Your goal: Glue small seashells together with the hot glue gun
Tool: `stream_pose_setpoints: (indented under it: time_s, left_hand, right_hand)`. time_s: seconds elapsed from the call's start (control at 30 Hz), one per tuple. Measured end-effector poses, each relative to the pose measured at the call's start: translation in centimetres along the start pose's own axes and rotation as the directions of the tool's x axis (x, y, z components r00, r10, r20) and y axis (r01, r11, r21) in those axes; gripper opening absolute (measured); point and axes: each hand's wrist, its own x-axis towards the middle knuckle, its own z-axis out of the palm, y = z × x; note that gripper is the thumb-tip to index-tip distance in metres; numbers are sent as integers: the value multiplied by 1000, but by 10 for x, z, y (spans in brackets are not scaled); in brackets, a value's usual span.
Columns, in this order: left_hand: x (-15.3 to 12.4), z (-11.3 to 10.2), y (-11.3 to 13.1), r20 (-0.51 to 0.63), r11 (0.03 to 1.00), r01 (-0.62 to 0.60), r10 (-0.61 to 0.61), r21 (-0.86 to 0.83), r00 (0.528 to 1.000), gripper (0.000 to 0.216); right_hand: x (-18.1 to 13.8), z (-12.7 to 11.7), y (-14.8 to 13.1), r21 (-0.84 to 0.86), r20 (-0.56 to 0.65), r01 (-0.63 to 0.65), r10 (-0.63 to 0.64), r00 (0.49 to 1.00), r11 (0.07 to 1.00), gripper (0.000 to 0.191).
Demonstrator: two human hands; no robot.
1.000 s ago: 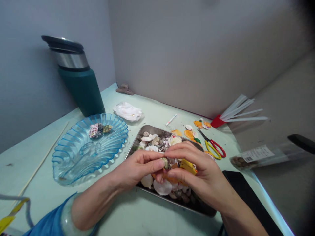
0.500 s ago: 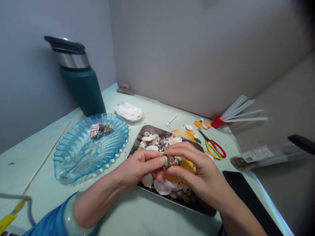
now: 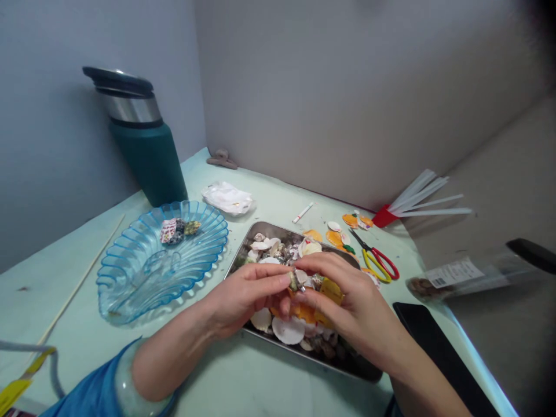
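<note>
Above a metal tray full of seashells, my two hands meet. My left hand pinches a small greenish shell between thumb and fingers. Fingers of my right hand curve round the other side of it, by a small pale piece with a glint of something shiny below. Whether that piece is joined to the greenish shell cannot be made out. Beneath the hands lie white scallop shells, orange ones and small dark snail shells. My fingers hide the tray's middle.
Left of the tray is a blue clear shell-shaped dish with several patterned shells. Behind it stands a green tumbler. Scissors, orange shells and a red holder of white sticks lie right; a black slab is nearer.
My right fingertips have shifted slightly at the small shell, and more of the pale piece and a shiny glint show between them. The surroundings stay as they were.
</note>
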Motion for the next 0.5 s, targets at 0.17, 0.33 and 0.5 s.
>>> stream_pose_setpoints:
  time_s: [0.17, 0.33, 0.5]
  left_hand:
    - [0, -1, -1, -19, 999, -16, 16, -29, 1000, 30]
    - [0, -3, -2, -65, 996, -64, 60, -64, 996, 39]
    - [1, -4, -3, -57, 992, -101, 96, -76, 994, 38]
  right_hand:
    - [0, -1, -2, -47, -44, 61, -63, 997, 997, 21]
    - [-1, -2, -1, -134, -77, 82, -93, 993, 988, 25]
    - [-3, -8, 4, -232, -135, 35, -68, 989, 972, 23]
